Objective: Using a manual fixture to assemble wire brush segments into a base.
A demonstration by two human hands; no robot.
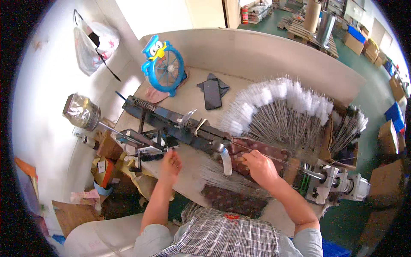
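Note:
My left hand (172, 165) is curled beside the dark metal bracket (154, 150) on the near side of a long black bench machine (171, 122). Whatever its fingers may hold is too small to make out. My right hand (260, 168) is closed in a pinch at the machine's right end, where a thin wire (242, 146) runs to the fingers. Between my hands, a pale wrapped handle (226, 162) hangs from the machine. Behind my right hand, many thin-stemmed brushes with white bristles (274, 103) lie fanned out. Loose thin wires (227, 177) lie on the table in front.
A motor wrapped in clear film (83, 113) stands at left, its shaft running to the bracket. Another shaft unit (338, 184) sits at the right edge. A phone (212, 94) and a blue toy-shaped fan (165, 68) are behind the machine. A box of dark brushes (346, 137) stands far right.

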